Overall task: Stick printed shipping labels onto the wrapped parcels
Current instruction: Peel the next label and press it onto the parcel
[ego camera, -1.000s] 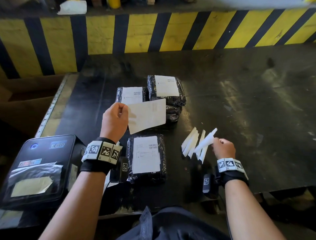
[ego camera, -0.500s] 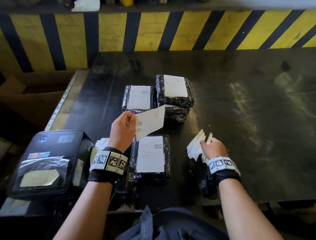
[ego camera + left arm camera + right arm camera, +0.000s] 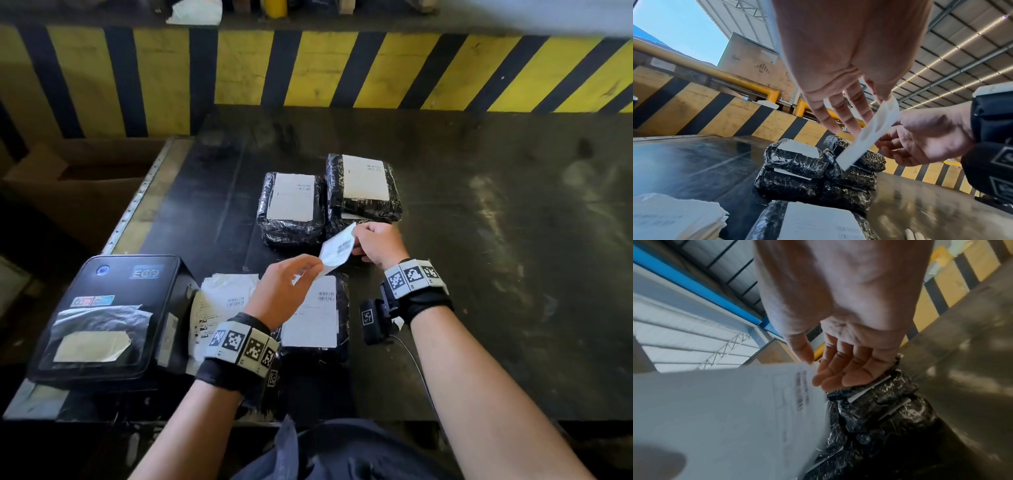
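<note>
We find the left hand (image 3: 281,291) and right hand (image 3: 375,245) each pinching an end of one label (image 3: 337,249), held in the air above the near parcel (image 3: 317,318), short of the stacked parcels (image 3: 363,186). We judge placement pending; next, squaring it over an unlabelled face.

A warehouse packing station is indicated by the yellow-and-black hazard-striped barrier (image 3: 308,68), the corrugated metal roof (image 3: 962,40), a label printer (image 3: 109,318) on a dark steel table (image 3: 479,274) and black-wrapped parcels (image 3: 291,205).
</note>
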A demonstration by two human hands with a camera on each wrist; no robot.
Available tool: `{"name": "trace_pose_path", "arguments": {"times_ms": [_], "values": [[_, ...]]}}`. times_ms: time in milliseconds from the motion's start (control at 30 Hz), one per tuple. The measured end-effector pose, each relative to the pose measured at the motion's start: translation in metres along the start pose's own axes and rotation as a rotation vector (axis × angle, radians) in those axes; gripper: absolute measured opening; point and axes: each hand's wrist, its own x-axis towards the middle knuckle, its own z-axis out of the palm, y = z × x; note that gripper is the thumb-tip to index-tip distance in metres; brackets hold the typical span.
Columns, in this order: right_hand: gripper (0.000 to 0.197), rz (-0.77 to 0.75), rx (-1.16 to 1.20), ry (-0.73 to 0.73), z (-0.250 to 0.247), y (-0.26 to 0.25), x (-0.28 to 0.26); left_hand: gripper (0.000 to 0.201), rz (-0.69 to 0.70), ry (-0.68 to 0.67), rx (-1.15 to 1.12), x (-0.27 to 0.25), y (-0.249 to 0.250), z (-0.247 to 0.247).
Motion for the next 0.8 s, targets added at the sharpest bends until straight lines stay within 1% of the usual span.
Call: {"name": "trace_pose_path", "arguments": {"times_ms": [133, 200, 233, 267, 333, 367, 433, 500, 567, 600, 700, 800], "values": [[0.02, -0.037, -0.017, 0.012, -0.001, -0.008, -0.003, 0.012, 0.004, -0.002, 0.056, -0.004, -0.013, 0.006], [0.015, -0.105, -0.014, 0.025, -0.001, -0.011, -0.006, 0.017, 0.031, -0.043, 0.13, -0.008, -0.021, 0.009], [0.014, -0.149, -0.027, 0.037, -0.001, -0.011, -0.007, 0.025, 0.011, -0.076, 0.165, -0.011, -0.025, 0.012], [0.013, -0.195, -0.049, 0.045, 0.001, -0.011, -0.008, 0.037, -0.047, -0.112, 0.188, -0.015, -0.028, 0.014], [0.012, -0.255, -0.082, 0.048, 0.005, -0.009, -0.013, 0.064, -0.214, -0.185, 0.175, -0.022, -0.032, 0.017], [0.012, -0.27, -0.085, 0.054, 0.007, -0.008, -0.016, 0.076, -0.272, -0.213, 0.156, -0.024, -0.032, 0.016], [0.012, -0.284, -0.076, 0.068, 0.01, -0.005, -0.022, 0.093, -0.299, -0.23, 0.093, -0.028, -0.033, 0.012], [0.011, -0.284, -0.075, 0.073, 0.012, -0.004, -0.027, 0.102, -0.323, -0.241, 0.0, -0.028, -0.035, 0.005], [0.011, -0.27, -0.064, 0.059, 0.013, -0.003, -0.033, 0.104, -0.37, -0.252, -0.086, -0.028, -0.04, 0.002], [0.011, -0.261, -0.049, 0.048, 0.013, -0.003, -0.037, 0.102, -0.39, -0.244, -0.129, -0.027, -0.043, 0.001], [0.005, -0.223, -0.01, 0.024, 0.016, 0.0, -0.046, 0.09, -0.42, -0.202, -0.23, -0.024, -0.051, -0.001], [0.005, -0.22, 0.004, 0.031, 0.021, 0.004, -0.053, 0.07, -0.361, -0.225, -0.28, -0.023, -0.056, -0.002]]}}
